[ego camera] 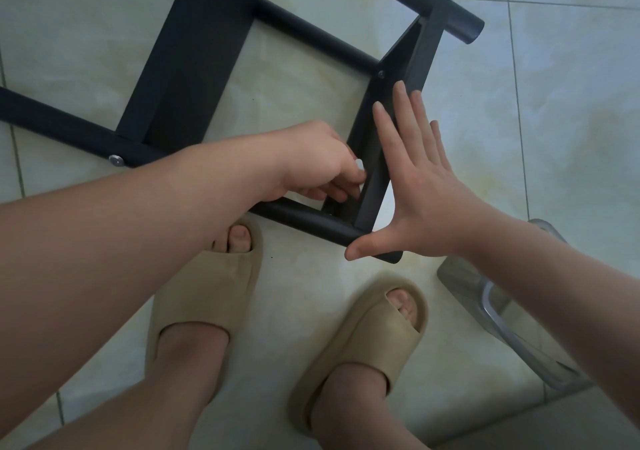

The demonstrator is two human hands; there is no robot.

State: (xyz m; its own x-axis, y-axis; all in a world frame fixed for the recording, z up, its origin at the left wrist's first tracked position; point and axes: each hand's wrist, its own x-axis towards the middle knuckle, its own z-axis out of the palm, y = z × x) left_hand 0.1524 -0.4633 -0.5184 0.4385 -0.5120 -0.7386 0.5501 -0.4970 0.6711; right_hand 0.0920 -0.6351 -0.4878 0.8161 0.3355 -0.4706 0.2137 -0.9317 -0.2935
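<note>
A black metal frame of round tubes and flat bars (194, 68) lies on the pale tiled floor (69, 51). The left hand (311, 162) reaches inside the frame, its grip curled round a small white plastic piece (360, 168) held against the slanted flat bar (420, 54). On that bar's outer side the right hand (426, 193) presses flat. Its grip is fully open, with fingers straight and thumb spread by the tube end. A clear plastic object (502, 311) sits further right.
</note>
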